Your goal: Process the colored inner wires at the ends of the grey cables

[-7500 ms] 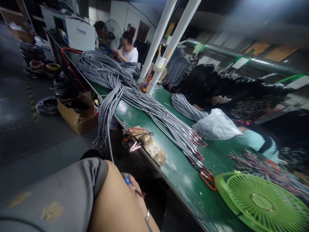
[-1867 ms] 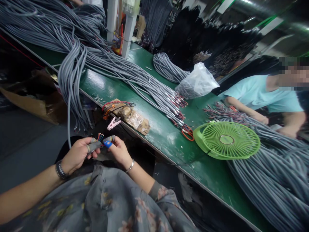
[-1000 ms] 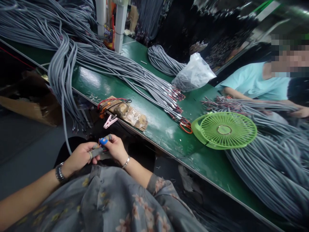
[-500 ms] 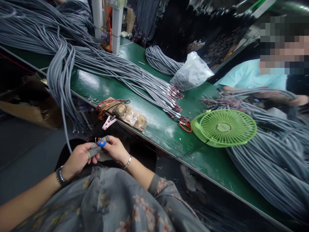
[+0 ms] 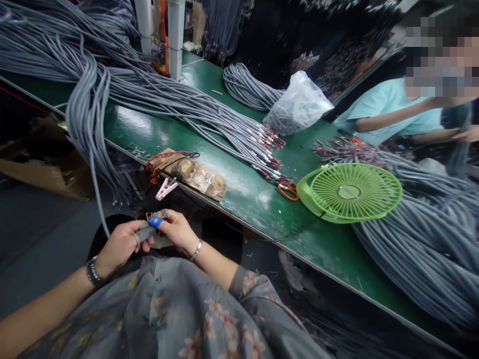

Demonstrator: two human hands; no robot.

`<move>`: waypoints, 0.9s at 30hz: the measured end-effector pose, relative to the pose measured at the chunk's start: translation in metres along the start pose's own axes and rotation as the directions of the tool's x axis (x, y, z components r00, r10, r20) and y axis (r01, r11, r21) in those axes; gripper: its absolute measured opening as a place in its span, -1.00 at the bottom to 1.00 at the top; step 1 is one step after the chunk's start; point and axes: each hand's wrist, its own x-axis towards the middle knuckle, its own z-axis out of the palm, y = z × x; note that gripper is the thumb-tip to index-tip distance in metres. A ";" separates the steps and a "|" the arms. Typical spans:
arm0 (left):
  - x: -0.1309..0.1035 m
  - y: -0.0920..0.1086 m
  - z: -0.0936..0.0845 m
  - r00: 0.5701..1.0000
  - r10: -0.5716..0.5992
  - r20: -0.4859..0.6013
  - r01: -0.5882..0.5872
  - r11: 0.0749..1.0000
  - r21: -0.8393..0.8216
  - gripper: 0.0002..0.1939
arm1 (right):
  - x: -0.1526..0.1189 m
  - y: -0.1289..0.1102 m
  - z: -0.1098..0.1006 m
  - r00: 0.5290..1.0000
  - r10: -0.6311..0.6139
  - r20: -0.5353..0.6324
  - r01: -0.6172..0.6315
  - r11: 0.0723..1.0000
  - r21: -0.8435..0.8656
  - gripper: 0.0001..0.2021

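Both my hands are close together over my lap, in front of the table's edge. My left hand (image 5: 121, 245) is closed, with wrapped fingers, round the end of a grey cable (image 5: 98, 192) that hangs down from the table. Small orange-brown wire ends (image 5: 148, 217) stick up between the hands. My right hand (image 5: 176, 230), with blue tape on its thumb, pinches at these wires. Its fingertips touch those of my left hand, and the exact grip is partly hidden. A pink clip (image 5: 165, 189) hangs at the table edge just beyond my hands.
The green table (image 5: 239, 187) carries bundles of grey cables (image 5: 209, 117), a taped wooden block (image 5: 200, 178), a plastic bag (image 5: 299, 107) and a green fan (image 5: 350, 192). A person in a light blue shirt (image 5: 385, 107) sits across. A cardboard box (image 5: 48, 174) stands at left.
The person across has raised one arm toward their face. The view has shifted slightly. My hands keep nearly the same hold, with the wires between them.
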 end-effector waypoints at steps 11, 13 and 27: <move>0.000 0.013 0.002 0.996 -0.037 -0.083 0.032 0.998 -0.061 -0.67 | 0.006 0.012 -0.001 0.994 0.030 -0.102 -0.025 0.998 0.051 -0.46; 0.001 0.015 -0.003 0.997 -0.037 -0.063 0.033 0.998 -0.050 -0.66 | 0.008 0.012 -0.007 0.991 0.046 -0.123 -0.032 0.994 0.107 -0.48; 0.024 0.051 -0.028 0.964 -0.018 0.264 0.057 0.989 -0.140 -0.41 | 0.033 -0.027 -0.027 0.999 0.017 0.038 -0.024 0.985 0.172 -0.37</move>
